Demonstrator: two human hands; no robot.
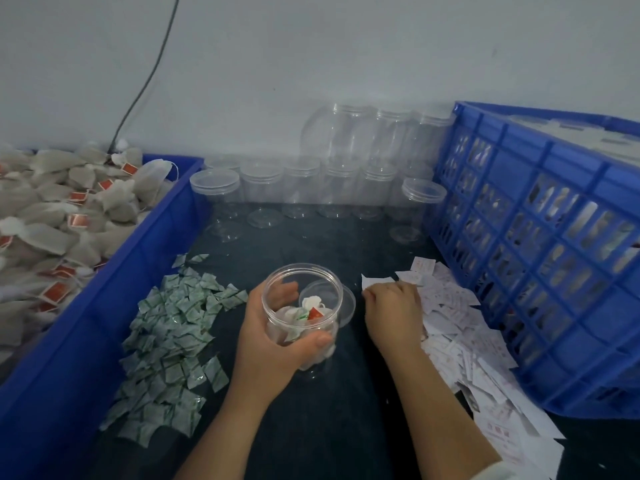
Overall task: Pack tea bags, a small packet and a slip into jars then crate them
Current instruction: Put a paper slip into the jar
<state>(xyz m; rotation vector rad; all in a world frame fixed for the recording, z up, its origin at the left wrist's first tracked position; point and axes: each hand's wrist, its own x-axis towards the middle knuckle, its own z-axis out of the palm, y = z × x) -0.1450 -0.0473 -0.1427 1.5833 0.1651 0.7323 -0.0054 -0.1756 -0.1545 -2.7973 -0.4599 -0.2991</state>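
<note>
My left hand (268,341) grips a clear open jar (304,282) standing on the dark table. Inside it lie white tea bags with a red tag and a small green packet. A clear lid (348,304) rests just behind the jar on its right. My right hand (393,313) lies palm down on the left edge of a heap of white paper slips (460,327), fingers curled over one slip; whether it grips the slip is not visible. A pile of small green packets (169,341) lies left of the jar.
A blue bin (104,306) heaped with tea bags (52,216) fills the left. A blue slatted crate (540,258) stands at the right with jars inside. Several empty clear jars (301,188), some lidded, stand at the back against the wall. A black cable (145,81) hangs down the wall.
</note>
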